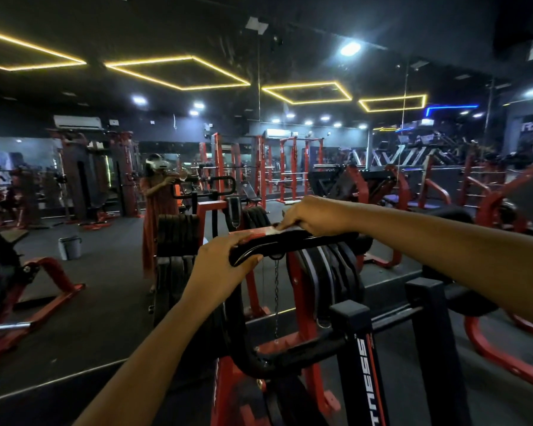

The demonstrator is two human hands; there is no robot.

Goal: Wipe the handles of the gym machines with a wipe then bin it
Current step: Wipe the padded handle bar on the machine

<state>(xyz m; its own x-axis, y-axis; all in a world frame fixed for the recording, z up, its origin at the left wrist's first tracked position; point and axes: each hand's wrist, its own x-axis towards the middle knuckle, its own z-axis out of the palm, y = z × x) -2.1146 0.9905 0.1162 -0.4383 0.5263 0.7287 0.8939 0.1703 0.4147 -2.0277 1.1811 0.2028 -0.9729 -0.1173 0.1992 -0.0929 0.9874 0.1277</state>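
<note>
Your left hand (220,259) grips one black handle (293,242), running 8 to 2 o'clock. Your right hand (316,216) pinches one white wipe (270,231) against it.

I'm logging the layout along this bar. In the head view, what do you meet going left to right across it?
Left hand gripping the black handle's bent end → white wipe pressed on the handle → right hand.

Two bare arms reach out over a red and black gym machine (308,358). The left hand (219,261) grips the near end of a black handle (290,241). The right hand (317,216) presses a small white wipe (270,231) on the handle farther along. A grey bucket (70,247) stands on the floor, far left.
</note>
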